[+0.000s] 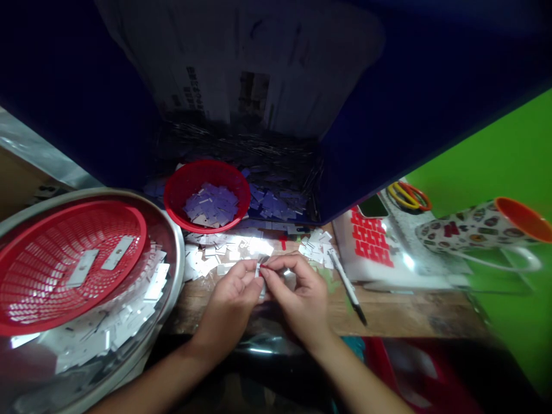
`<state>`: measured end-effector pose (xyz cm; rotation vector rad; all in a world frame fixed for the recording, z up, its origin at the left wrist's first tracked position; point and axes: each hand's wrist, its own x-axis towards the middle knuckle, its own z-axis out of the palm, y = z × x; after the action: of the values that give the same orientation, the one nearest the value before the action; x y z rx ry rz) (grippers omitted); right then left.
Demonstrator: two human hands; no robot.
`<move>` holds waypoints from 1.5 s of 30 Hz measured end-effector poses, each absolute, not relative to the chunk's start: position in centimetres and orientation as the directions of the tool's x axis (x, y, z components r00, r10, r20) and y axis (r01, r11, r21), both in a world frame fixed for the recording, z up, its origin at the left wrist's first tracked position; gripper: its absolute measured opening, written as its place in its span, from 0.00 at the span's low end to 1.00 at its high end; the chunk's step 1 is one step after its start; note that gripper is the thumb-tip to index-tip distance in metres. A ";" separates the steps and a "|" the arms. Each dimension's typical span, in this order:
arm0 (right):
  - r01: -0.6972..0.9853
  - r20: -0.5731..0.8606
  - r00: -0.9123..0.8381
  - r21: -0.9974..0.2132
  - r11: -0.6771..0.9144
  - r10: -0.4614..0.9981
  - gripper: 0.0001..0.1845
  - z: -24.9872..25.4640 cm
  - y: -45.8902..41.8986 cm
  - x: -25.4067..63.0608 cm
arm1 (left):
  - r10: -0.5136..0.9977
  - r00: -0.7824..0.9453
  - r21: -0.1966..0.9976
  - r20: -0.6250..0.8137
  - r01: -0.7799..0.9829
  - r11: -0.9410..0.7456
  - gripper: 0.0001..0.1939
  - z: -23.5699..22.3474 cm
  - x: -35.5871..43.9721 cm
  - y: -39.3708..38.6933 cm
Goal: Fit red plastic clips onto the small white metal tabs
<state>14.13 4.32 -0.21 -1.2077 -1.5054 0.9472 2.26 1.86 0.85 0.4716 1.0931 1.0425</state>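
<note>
Risk: a loosened pinch could drop the tiny red piece [261, 267] among scattered plates [317, 247]. Lower left: one metal basin [177, 247]; one red colander [140, 230], two plates [118, 253] inside. Left of centre: one red bowl [211, 171]. Centre: left hand [235, 290] pinching one pale strip [257, 271]; right hand [302, 292] pinching the piece beside it. Right: one pen [347, 286]; one mug [468, 227].

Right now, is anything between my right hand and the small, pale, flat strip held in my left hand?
Only a tiny red bit, pinched in your right hand and too small to identify. Nothing else visible separates that hand from the small, pale, flat strip in your left hand.
</note>
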 end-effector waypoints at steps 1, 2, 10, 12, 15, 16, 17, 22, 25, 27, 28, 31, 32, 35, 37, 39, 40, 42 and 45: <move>0.267 0.229 -0.066 -0.934 0.238 0.971 0.04 -0.2 4.3 14.2 | 0.867 0.072 0.760 -0.493 -0.451 0.469 0.09 0.8 2.2 1.8; 0.298 0.264 -0.080 -0.914 0.275 0.961 0.05 -0.2 4.3 14.3 | 0.867 0.065 0.760 -0.493 -0.454 0.466 0.09 0.8 2.2 1.8; 0.414 0.517 -0.202 -0.725 0.551 0.832 0.12 0.2 4.3 14.6 | 0.879 0.028 0.797 -0.477 -0.407 0.446 0.07 0.9 1.9 1.8; 0.422 0.516 -0.154 -0.737 0.528 0.843 0.09 0.3 4.4 14.6 | 0.874 0.036 0.791 -0.485 -0.410 0.455 0.06 1.1 2.0 1.8; 0.434 0.448 -0.099 -0.784 0.444 0.888 0.04 0.3 4.7 14.7 | 0.863 0.067 0.777 -0.501 -0.405 0.483 0.05 1.5 2.3 1.8; 0.424 0.419 -0.091 -0.805 0.416 0.903 0.03 0.3 4.8 14.7 | 0.862 0.068 0.779 -0.503 -0.395 0.486 0.05 1.6 2.3 1.8; 0.409 0.393 -0.084 -0.824 0.391 0.916 0.03 0.2 4.9 14.7 | 0.862 0.067 0.785 -0.502 -0.382 0.487 0.06 1.7 2.3 1.7; 0.369 0.359 -0.060 -0.859 0.355 0.931 0.02 0.2 4.9 14.7 | 0.866 0.057 0.804 -0.497 -0.344 0.485 0.08 1.8 2.3 1.7; 0.373 0.361 -0.056 -0.858 0.354 0.931 0.02 0.3 4.9 14.7 | 0.863 0.052 0.801 -0.503 -0.348 0.488 0.09 1.9 2.3 1.7; 0.381 0.360 -0.053 -0.855 0.352 0.931 0.02 0.3 4.9 14.6 | 0.861 0.046 0.799 -0.507 -0.349 0.490 0.10 2.0 2.3 1.7; 0.385 0.362 -0.052 -0.852 0.354 0.931 0.02 0.3 4.9 14.6 | 0.860 0.046 0.799 -0.508 -0.347 0.491 0.10 2.0 2.3 1.7; 0.394 0.374 -0.053 -0.844 0.364 0.926 0.02 0.3 4.9 14.6 | 0.863 0.050 0.804 -0.503 -0.339 0.488 0.09 2.2 2.3 1.7; 0.395 0.377 -0.055 -0.842 0.367 0.925 0.02 0.3 4.9 14.6 | 0.863 0.048 0.805 -0.503 -0.336 0.488 0.09 2.2 2.3 1.7; 0.403 0.384 -0.060 -0.835 0.374 0.921 0.03 0.3 4.9 14.6 | 0.864 0.038 0.808 -0.501 -0.335 0.484 0.09 2.1 2.2 1.6; 0.416 0.398 -0.067 -0.822 0.388 0.915 0.03 0.4 5.0 14.5 | 0.866 0.038 0.809 -0.499 -0.338 0.481 0.09 2.0 2.2 1.5; 0.442 0.433 -0.068 -0.795 0.416 0.899 0.03 0.4 5.0 14.5 | 0.866 0.049 0.806 -0.497 -0.344 0.482 0.09 1.9 2.2 1.4; 0.467 0.459 -0.074 -0.769 0.437 0.886 0.03 0.4 4.9 14.5 | 0.868 0.055 0.805 -0.494 -0.350 0.480 0.09 1.8 2.2 1.4; 0.541 0.524 -0.094 -0.686 0.486 0.846 0.04 0.3 4.9 14.5 | 0.871 0.062 0.803 -0.487 -0.359 0.475 0.08 1.8 2.2 1.5; 0.629 0.575 -0.145 -0.575 0.524 0.805 0.08 0.2 5.0 14.9 | 0.877 0.064 0.807 -0.475 -0.365 0.464 0.07 1.6 2.0 1.6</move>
<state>14.87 4.98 0.23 -1.1839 -1.8580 0.2447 2.04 1.55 1.63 0.5601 1.1479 1.0158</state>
